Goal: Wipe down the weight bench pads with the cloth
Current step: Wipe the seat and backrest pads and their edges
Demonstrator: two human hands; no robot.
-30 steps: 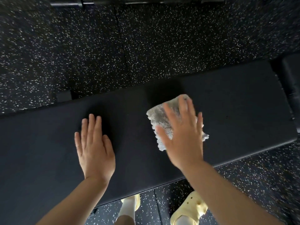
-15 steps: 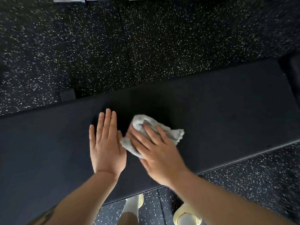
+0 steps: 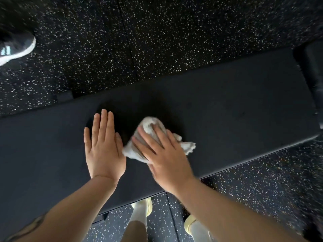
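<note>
A long black bench pad [image 3: 236, 105] runs across the view from left to right. A bunched pale grey cloth [image 3: 150, 126] lies on its middle. My right hand [image 3: 164, 154] presses flat on top of the cloth, fingers spread and pointing up-left, slightly blurred. My left hand [image 3: 103, 145] rests palm-down on the pad just left of the cloth, fingers together, holding nothing. Part of the cloth sticks out to the right of my right hand.
Black speckled rubber floor [image 3: 157, 41] surrounds the bench. Another person's dark sneaker [image 3: 15, 48] stands on the floor at the far left. A second black pad [image 3: 314, 75] lies past the right end. My feet in yellow clogs [image 3: 190, 224] are below the near edge.
My right hand swept the cloth from the right of the pad leftwards to beside my left hand. The cloth went from flat to bunched. A sneaker has come into view at the left.
</note>
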